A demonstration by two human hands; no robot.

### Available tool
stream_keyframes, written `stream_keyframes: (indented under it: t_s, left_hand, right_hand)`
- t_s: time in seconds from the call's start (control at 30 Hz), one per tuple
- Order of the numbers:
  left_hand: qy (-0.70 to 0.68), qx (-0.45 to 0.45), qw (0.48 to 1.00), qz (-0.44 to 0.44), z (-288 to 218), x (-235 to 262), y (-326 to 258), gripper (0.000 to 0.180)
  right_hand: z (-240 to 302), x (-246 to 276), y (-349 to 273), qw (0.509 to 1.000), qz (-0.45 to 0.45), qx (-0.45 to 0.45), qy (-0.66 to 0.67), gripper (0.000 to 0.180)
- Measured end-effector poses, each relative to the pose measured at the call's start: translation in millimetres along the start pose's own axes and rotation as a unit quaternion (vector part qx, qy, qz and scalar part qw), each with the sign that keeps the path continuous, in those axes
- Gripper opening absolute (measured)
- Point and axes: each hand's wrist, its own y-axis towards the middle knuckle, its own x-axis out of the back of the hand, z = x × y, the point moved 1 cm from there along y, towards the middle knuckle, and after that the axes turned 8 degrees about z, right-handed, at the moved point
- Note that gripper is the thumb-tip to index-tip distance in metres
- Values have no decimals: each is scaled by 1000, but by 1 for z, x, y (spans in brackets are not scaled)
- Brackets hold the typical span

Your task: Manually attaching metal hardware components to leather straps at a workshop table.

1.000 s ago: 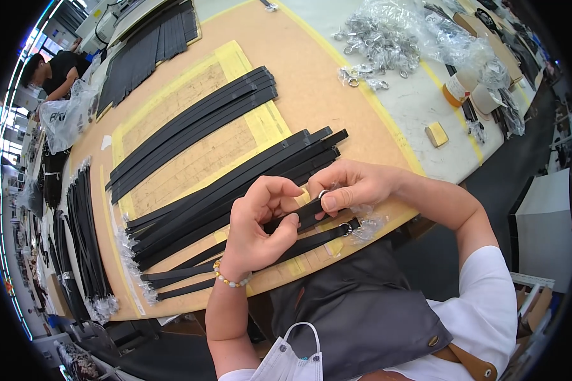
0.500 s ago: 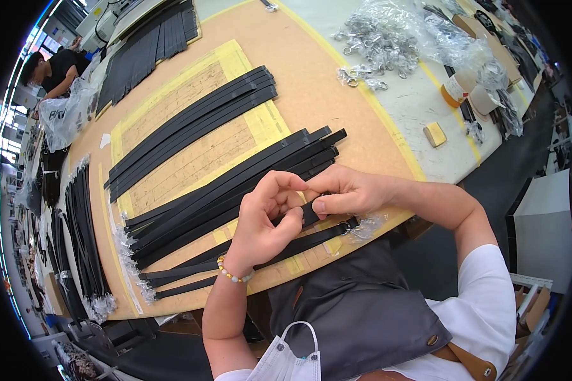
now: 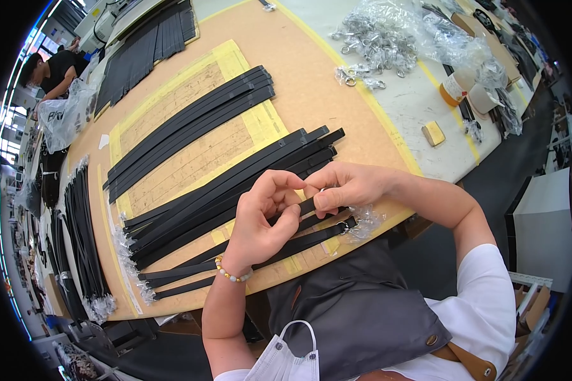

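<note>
We see a broad tan work board [image 3: 311,82] filling the table, and everything else sits relative to it. Across its middle lie two fans of long black straps [image 3: 190,130], the nearer fan [image 3: 235,190] reaching toward the board's near edge. Off its far right corner sits a heap of metal clasps [image 3: 375,44] in clear plastic. At the near edge our left hand [image 3: 260,219] and right hand [image 3: 343,187] meet, fingertips touching, both pinching the end of one black strap [image 3: 305,207] between thumb and curled fingers. Just below lies another strap with a small buckle [image 3: 344,226]
</note>
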Motion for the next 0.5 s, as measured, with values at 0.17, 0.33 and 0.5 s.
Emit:
stream_keyframes:
  t_s: [0.17,0.33,0.5]
  left_hand:
    - [2,14,999,-30,-2,2,-2,24]
    - [57,53,997,-30,6,1,-1,14]
    - [63,80,995,-15,6,0,0,6]
  right_hand:
    - [9,4,-8,1000,-1,-12,-20,34]
    - [7,5,-4,999,6,2,-43,34]
    - [5,4,-2,997,-10,-3,-77,35]
